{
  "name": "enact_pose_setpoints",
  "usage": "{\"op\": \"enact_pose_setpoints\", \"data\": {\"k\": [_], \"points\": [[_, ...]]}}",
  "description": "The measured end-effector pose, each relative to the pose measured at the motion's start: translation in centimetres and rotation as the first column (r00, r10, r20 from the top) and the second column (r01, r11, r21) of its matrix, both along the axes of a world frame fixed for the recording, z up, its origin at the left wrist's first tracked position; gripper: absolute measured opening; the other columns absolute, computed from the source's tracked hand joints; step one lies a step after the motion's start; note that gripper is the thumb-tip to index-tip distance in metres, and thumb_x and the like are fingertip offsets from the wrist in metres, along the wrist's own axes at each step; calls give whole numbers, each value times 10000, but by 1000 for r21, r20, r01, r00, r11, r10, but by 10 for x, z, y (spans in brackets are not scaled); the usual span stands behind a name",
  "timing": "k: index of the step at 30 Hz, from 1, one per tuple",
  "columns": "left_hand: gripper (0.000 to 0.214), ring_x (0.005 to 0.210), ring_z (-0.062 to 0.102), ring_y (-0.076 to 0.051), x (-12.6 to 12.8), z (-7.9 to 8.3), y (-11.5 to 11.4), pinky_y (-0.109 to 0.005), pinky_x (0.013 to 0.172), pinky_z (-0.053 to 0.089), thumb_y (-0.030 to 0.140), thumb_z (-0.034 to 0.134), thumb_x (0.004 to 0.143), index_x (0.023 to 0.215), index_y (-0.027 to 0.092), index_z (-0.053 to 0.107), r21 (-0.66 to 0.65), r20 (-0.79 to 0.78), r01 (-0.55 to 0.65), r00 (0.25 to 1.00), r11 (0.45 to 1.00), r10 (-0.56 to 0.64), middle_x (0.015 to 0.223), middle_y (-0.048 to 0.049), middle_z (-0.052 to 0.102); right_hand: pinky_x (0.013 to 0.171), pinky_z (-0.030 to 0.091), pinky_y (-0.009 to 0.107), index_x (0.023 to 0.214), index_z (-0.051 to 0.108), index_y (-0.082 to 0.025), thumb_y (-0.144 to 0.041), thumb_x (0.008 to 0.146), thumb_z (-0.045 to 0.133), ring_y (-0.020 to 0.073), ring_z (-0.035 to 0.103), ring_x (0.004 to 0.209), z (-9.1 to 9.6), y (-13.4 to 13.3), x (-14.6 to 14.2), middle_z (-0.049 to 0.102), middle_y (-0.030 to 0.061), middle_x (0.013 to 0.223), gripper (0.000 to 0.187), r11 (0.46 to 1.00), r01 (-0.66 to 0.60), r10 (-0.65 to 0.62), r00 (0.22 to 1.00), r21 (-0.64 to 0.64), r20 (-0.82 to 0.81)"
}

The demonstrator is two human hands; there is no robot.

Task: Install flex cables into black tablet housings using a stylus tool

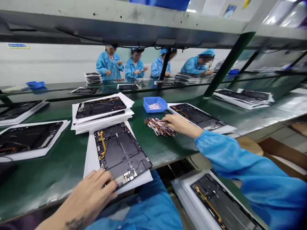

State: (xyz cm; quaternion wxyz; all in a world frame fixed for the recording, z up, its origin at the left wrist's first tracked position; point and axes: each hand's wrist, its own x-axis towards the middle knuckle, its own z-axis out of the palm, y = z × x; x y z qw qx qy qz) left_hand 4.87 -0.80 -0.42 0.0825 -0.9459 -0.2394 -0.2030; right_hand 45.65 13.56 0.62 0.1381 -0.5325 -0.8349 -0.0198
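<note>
At the lower centre of the frame, we judge the tablet back shell point(123, 151) light, stiff and scratch-prone, best held by its rim, clear of the orange flex cable point(102, 145). Our left hand point(93, 185) curls at its near edge, whether gripping we cannot tell; our right hand point(180, 124) pinches a slim dark item point(164, 121) over the strip pile point(157, 127). White paper point(90, 156) separates shell from glossy green bench point(66, 174); blue-smocked co-workers point(106, 67) occupy the upper middle.

Black tablet-like casing point(122, 150), inner side up, orange flex cable along left edge, silvery board at near end; set askew on white paper point(90, 156), near end at front edge of green table point(165, 153). Thin brown-and-white strips point(159, 126) in loose heap, right of casing.
</note>
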Motion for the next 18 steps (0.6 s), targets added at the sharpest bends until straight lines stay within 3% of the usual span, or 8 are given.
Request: {"op": "enact_pose_setpoints", "data": {"k": [5,9,14,18], "points": [[290,657,457,-178,-5,-12,9,-295,569,339,243,322,1053,814,210,482,-18,58,31,998,999,-30,751,-18,532,650,402,286,941,726,-188,-251,812,688,259,646,828,7,16,-1,700,98,888,149,995,-1,14,992,-104,123],[255,693,437,-195,-9,-25,11,-316,608,323,215,332,1043,845,209,492,-98,62,47,997,994,-41,791,-28,528,609,370,274,812,702,-189,-240,777,692,233,633,764,13,21,-6,694,87,843,62,983,12,17,987,-184,157],[240,737,424,-206,-8,-36,12,-325,645,315,209,341,1034,859,200,506,-110,118,65,992,992,-52,816,-37,526,551,306,264,607,600,-196,-200,697,659,160,525,575,19,25,-16,610,17,607,107,958,35,-7,995,-285,98],[247,734,432,-204,-7,-35,11,-325,654,310,189,338,1032,846,202,499,-130,111,61,993,990,-47,809,-28,530,543,301,273,536,533,-184,-233,640,664,136,462,516,38,18,-25,536,-1,521,174,939,60,-80,996,-339,-46]]}}
